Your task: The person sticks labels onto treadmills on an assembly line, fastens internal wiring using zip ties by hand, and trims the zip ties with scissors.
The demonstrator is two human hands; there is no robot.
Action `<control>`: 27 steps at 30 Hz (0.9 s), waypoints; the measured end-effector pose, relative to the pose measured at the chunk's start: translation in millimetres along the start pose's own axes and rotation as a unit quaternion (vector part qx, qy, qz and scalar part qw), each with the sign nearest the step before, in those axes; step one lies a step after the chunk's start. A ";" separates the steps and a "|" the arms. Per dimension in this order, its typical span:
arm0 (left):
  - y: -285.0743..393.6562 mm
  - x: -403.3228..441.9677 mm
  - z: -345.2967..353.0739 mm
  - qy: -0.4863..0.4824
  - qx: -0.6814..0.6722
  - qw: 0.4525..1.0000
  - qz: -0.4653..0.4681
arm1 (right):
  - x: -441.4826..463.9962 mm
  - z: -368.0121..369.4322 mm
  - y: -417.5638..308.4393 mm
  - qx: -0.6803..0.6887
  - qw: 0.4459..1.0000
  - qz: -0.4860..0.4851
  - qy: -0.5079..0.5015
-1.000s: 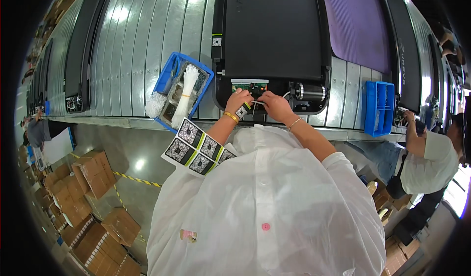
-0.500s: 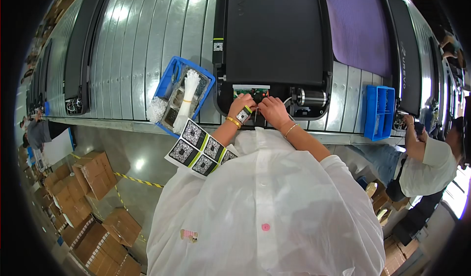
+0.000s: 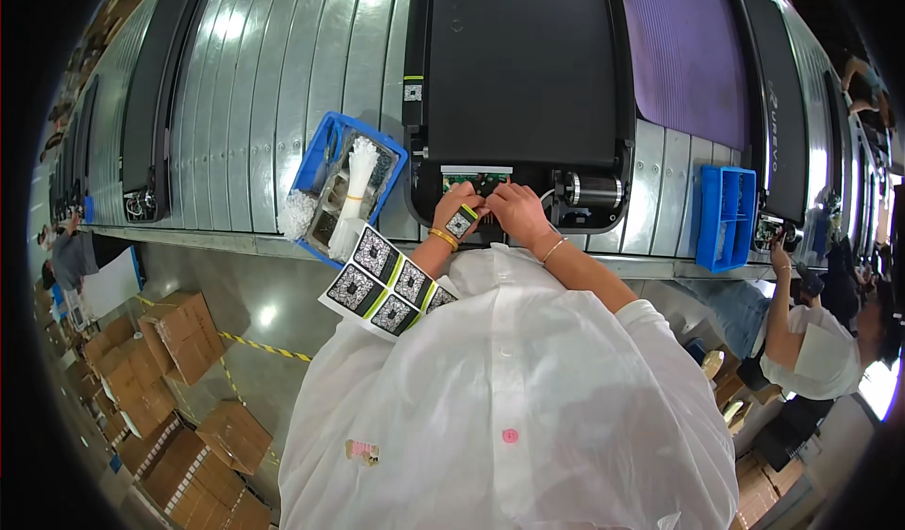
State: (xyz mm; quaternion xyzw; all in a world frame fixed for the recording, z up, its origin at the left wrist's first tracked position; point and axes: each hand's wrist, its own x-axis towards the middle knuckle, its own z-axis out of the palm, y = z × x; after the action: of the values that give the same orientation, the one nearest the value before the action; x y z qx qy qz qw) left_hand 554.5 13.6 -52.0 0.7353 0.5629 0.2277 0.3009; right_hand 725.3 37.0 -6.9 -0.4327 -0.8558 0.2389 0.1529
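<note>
A black treadmill (image 3: 523,68) lies on the metal-slat line in front of me, its motor compartment nearest my body. My left hand (image 3: 459,205) is closed at the front of a green circuit board (image 3: 452,179). Close beside it, almost touching, my right hand (image 3: 515,210) has its fingers bent together over black parts by the board. What the fingertips pinch is too small to make out. To the right of my hands sits a silver-and-black motor (image 3: 596,190) with a pale cable. A sticker with a printed code (image 3: 462,221) is on my left wrist, above a yellow band.
At left, a blue bin (image 3: 391,186) holds white cable ties (image 3: 356,186) and small bags. A sheet of code stickers (image 3: 382,289) hangs by my left forearm. Another blue bin (image 3: 714,219) stands right, near a co-worker (image 3: 818,341). Cardboard boxes (image 3: 189,337) stand on the floor.
My right hand has shifted left and up, its fingers now over the black parts beside my left hand. At right, the co-worker has leaned lower, and their arm has moved.
</note>
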 end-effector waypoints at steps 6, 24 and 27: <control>-2.1 -2.4 2.2 0.032 -0.028 0.998 0.034 | -1.7 3.3 -0.3 0.076 0.996 -0.036 0.010; -8.6 -150.5 -123.1 0.257 -0.117 0.933 -0.224 | 220.4 53.0 -127.4 0.089 0.949 -0.301 -0.033; -29.4 -193.9 -130.2 0.333 -0.131 0.901 -0.244 | 285.4 99.0 -145.1 -0.122 0.908 -0.386 -0.109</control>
State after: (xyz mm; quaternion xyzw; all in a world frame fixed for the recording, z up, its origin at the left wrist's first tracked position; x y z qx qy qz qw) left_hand 395.6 -143.8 21.3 0.4100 0.7572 0.4502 0.2364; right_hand 416.9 167.7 4.2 -0.0557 -0.9897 0.1005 0.0850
